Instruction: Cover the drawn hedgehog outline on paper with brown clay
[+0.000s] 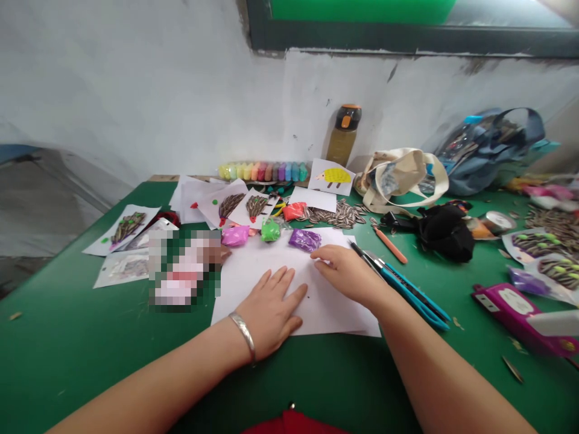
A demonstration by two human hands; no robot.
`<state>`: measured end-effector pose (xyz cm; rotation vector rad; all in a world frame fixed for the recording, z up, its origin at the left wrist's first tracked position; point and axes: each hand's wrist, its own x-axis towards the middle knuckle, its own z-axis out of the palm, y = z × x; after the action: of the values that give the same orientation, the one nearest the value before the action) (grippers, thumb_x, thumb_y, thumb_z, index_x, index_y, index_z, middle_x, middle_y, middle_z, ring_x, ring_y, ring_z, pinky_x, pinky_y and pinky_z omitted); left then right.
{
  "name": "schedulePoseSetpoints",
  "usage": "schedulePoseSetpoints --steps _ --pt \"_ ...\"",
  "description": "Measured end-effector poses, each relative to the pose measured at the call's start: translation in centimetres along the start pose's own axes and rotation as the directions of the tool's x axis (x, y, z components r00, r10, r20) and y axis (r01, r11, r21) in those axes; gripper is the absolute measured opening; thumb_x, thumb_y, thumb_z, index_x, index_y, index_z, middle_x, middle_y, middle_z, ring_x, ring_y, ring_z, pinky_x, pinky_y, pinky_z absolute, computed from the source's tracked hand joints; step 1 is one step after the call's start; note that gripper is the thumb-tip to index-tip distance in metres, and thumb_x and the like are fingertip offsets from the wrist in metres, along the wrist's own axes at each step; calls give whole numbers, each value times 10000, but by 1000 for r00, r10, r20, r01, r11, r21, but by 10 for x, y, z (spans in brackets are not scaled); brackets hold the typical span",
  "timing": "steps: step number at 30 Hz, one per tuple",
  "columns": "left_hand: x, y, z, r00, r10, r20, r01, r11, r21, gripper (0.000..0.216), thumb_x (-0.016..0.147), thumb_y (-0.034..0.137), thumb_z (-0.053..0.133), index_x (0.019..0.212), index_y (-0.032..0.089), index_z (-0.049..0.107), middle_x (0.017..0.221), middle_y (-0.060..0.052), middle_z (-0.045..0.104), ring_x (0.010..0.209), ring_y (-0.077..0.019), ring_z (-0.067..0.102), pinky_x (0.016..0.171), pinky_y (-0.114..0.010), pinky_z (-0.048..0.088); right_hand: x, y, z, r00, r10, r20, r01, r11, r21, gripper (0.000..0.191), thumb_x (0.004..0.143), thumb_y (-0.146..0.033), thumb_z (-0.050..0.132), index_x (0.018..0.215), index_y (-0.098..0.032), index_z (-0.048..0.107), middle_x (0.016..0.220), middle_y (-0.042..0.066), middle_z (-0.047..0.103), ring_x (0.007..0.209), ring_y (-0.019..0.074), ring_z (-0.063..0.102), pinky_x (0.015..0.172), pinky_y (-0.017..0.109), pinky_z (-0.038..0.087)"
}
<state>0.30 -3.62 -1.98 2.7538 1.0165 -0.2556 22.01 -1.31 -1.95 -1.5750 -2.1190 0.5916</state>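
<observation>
My left hand (274, 313), a silver bangle on its wrist, lies flat with fingers spread on a sheet of white paper (248, 265). Over the right part of this sheet is my right hand (341, 271); its fingers are loosely bent and a little apart, with nothing seen in them. Just beyond its fingertips sits a purple clay packet (305, 240) at the paper's far edge. A green clay packet (270, 230) and a pink clay packet (235, 235) lie in line to its left. Whether the right fingertips touch the sheet I cannot tell.
Blue-handled tools (414, 295) and an orange stick (391, 245) lie right of the paper. Sunflower seeds (339, 214) are heaped behind. Seed-covered hedgehog pictures (233, 208) are at left. A bottle (342, 141) stands by the wall; a magenta glue gun (520, 316) lies far right.
</observation>
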Motion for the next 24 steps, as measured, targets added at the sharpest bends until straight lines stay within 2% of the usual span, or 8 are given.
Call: schedulePoseSetpoints --steps 7,12,15,18,20,22,24 --pt "1 3 1 1000 3 -27 -3 1000 8 532 925 395 470 1418 211 398 1506 -192 344 1406 -373 263 1102 -566 257 6 11 12 996 -80 36 83 991 -105 337 872 -100 436 1093 -163 683 1188 90 661 1117 246 559 963 376 420" --pt "3 2 -4 998 30 -51 -31 1000 -5 510 906 411 515 1370 206 466 1461 -184 412 1360 -386 345 1071 -559 319 9 18 15 993 -84 -83 69 984 -163 379 871 -95 431 1180 -152 643 1312 117 577 1188 258 507 994 385 393" --pt "7 -7 -12 988 56 -141 -56 998 3 429 906 402 527 1273 182 560 1364 -159 518 1293 -366 430 1055 -521 360 7 14 12 992 -88 -95 75 989 -128 338 890 -116 429 1126 -164 666 1211 99 638 1120 231 546 969 350 404" --pt "21 -28 -20 947 -19 -321 34 999 41 403 917 340 518 1261 136 568 1333 -165 538 1277 -333 436 1083 -476 337 6 7 9 995 -102 10 103 984 -142 297 876 -92 445 1012 -168 698 1041 79 691 1017 212 573 920 327 414" --pt "35 -46 -23 900 -124 -418 162 985 58 435 909 309 531 1302 122 531 1381 -181 486 1303 -333 398 1100 -487 300 7 3 9 991 -110 70 121 977 -178 281 865 -79 459 971 -168 705 997 76 693 1000 210 565 912 326 408" --pt "48 -64 -24 873 -218 -436 265 963 49 450 900 304 540 1321 148 508 1364 -160 500 1270 -317 426 1077 -481 325 8 1 9 989 -111 101 129 971 -203 270 871 -90 466 967 -168 706 1001 80 688 1009 213 553 914 330 402" --pt "58 -77 -23 868 -257 -425 306 951 51 383 905 263 510 1275 167 540 1292 -137 558 1180 -286 503 1022 -443 382 8 1 8 987 -113 114 134 970 -203 268 887 -110 460 976 -171 706 1023 83 682 1020 216 544 911 332 400"
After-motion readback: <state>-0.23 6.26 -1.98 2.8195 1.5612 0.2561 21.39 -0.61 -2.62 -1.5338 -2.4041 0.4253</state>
